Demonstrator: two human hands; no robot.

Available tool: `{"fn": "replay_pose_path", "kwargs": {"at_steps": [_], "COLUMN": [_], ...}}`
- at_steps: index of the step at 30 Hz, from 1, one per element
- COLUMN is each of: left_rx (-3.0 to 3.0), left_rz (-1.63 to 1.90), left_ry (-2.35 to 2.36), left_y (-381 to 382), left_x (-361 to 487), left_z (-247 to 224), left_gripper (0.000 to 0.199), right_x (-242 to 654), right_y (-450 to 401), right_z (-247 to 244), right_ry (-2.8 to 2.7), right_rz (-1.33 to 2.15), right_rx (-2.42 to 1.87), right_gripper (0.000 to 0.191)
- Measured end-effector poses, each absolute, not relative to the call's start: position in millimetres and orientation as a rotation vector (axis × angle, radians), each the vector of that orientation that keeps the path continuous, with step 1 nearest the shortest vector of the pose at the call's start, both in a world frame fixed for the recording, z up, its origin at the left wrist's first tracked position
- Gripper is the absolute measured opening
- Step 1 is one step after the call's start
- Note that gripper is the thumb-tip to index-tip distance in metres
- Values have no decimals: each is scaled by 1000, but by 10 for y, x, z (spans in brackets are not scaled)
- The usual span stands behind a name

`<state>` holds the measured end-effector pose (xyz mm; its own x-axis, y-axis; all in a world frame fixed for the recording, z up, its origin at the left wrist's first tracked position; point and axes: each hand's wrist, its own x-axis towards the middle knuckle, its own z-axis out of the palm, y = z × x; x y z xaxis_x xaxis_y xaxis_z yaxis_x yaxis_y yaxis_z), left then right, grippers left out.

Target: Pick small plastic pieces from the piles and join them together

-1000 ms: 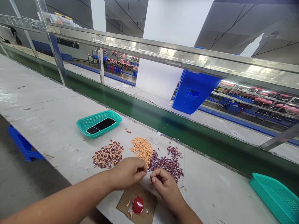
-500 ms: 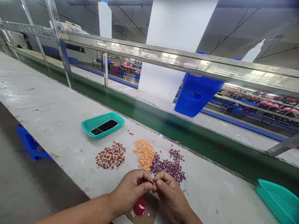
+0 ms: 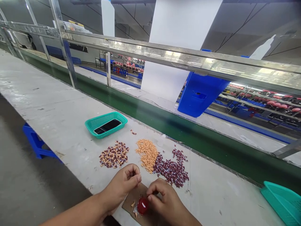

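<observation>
My left hand point(image 3: 124, 185) is raised over the near part of the table, thumb and forefinger pinched; a tiny pale bit shows at the tips, too small to name. My right hand point(image 3: 166, 201) is curled, with its fingertips at the edge of a small round red container point(image 3: 142, 206). What those tips hold, if anything, I cannot make out. The container stands on a brown board point(image 3: 129, 202) with a few orange scraps. Beyond my hands lie a pile of small orange pieces point(image 3: 147, 153), a pile of dark maroon pieces point(image 3: 172, 171) and a pile of two-coloured orange-and-maroon pieces point(image 3: 114, 154).
A green basket point(image 3: 90, 124) holding a phone point(image 3: 109, 125) stands behind the piles. Another green basket point(image 3: 279, 201) is at the right edge. A green belt point(image 3: 141, 110) runs along the table's far side, under a metal rail point(image 3: 164, 55). A blue stool point(image 3: 35, 142) stands at left.
My hands, together at the fingertips before, have come apart. The left has moved left and up; the right has lowered its fingertips to the red container.
</observation>
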<state>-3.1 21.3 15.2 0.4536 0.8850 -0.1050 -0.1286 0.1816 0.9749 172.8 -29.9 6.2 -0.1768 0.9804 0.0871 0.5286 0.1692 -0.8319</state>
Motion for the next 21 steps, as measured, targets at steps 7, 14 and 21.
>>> {"fn": "replay_pose_path", "kwargs": {"at_steps": [7, 14, 21], "left_rx": [1067, 832, 880], "left_rz": [804, 676, 601], "left_ry": [801, 706, 609], "left_y": [173, 18, 15], "left_x": [-132, -35, -14], "left_z": [195, 131, 77], "left_gripper": [19, 25, 31], "right_x": [1659, 1656, 1676], "right_y": [-359, -356, -363], "right_z": [104, 93, 93], "right_ry": [-2127, -1880, -1572], "right_rz": [679, 792, 1282], "right_rx": [-1437, -1180, -913], "right_gripper": [23, 7, 16]}}
